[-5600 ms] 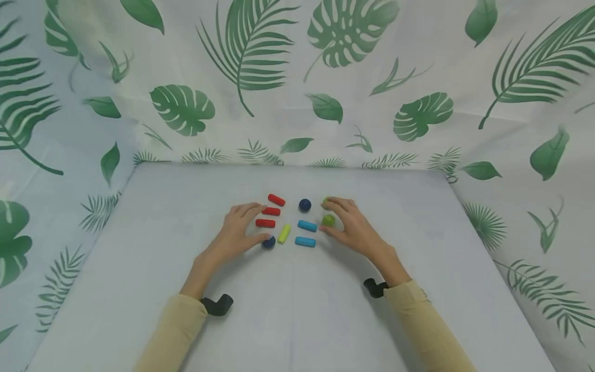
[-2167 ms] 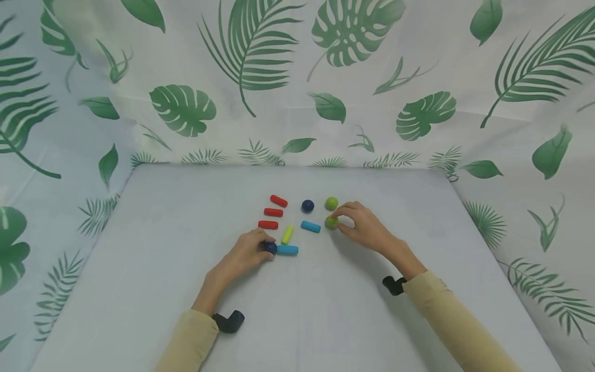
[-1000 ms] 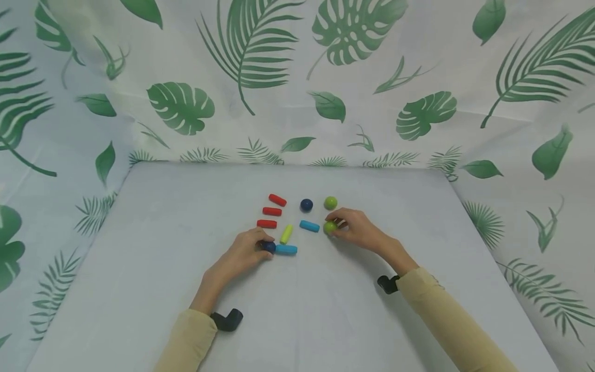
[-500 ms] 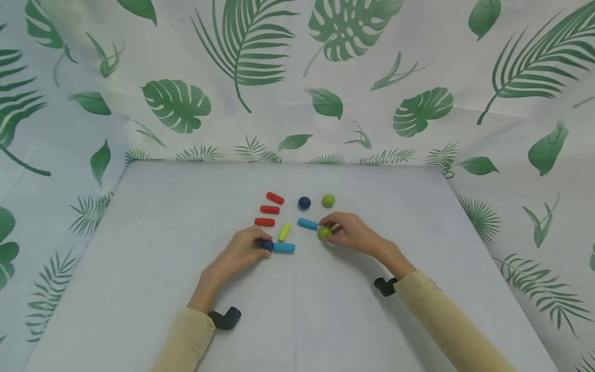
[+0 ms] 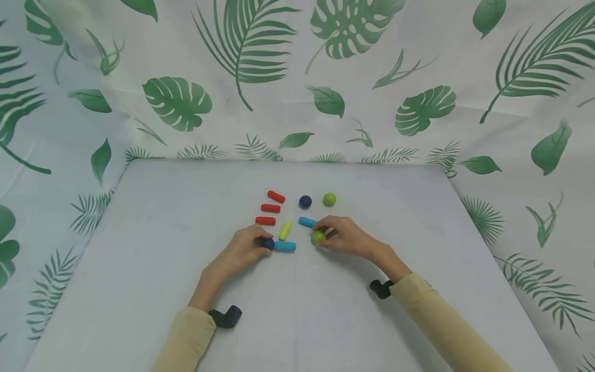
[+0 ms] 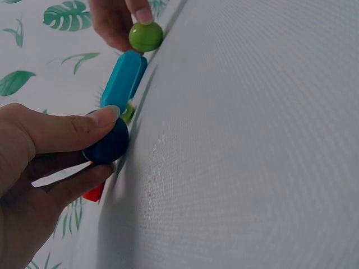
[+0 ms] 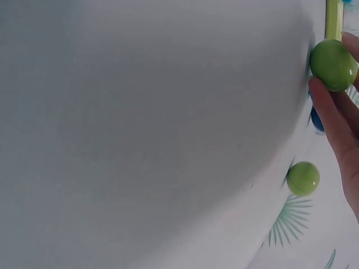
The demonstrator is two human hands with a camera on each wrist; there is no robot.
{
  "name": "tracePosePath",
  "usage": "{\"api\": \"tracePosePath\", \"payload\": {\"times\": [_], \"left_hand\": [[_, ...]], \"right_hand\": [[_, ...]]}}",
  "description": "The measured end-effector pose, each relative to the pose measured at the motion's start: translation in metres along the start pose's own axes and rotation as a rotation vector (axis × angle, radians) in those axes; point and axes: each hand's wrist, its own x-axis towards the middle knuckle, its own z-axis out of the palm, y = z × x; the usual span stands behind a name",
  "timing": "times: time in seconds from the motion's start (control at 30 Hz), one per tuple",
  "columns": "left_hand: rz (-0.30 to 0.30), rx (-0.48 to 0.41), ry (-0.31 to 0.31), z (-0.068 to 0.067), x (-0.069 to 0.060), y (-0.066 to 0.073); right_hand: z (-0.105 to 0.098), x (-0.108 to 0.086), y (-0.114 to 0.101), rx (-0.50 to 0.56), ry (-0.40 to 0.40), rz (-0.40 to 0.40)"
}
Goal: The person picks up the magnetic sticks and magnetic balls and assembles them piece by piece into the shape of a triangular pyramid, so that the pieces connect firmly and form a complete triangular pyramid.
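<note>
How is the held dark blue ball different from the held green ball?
The left hand pinches the dark blue ball; the right hand, the green ball. The dark blue ball appears to touch a light blue stick; the green ball sits apart from it. Both are round.

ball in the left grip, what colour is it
Dark blue; the ball shows best in the left wrist view.

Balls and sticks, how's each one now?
Near navy ball, in left hand
Near green ball, in right hand
Far navy ball, loose
Far green ball, loose
Three red sticks, lying apart
Yellow-green stick, slanted
Near light-blue stick, end at near navy ball
Far light-blue stick, lying partly hidden
</note>
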Motion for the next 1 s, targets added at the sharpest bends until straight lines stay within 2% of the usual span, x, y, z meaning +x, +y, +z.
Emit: {"api": "tracePosePath", "payload": {"times": [0.3, 0.8, 1.0], "left_hand": [[0.015, 0.007, 0.001, -0.001, 0.002, -0.001], [-0.018, -0.003, -0.011, -0.001, 0.001, -0.001], [-0.019, -0.01, 0.014, -0.002, 0.0, -0.002]], "right_hand": [[0.008, 0.002, -0.011, -0.01, -0.029, -0.036], [0.023, 0.006, -0.033, 0.005, -0.078, -0.097], [0.024, 0.004, -0.038, 0.013, -0.099, -0.097]]}}
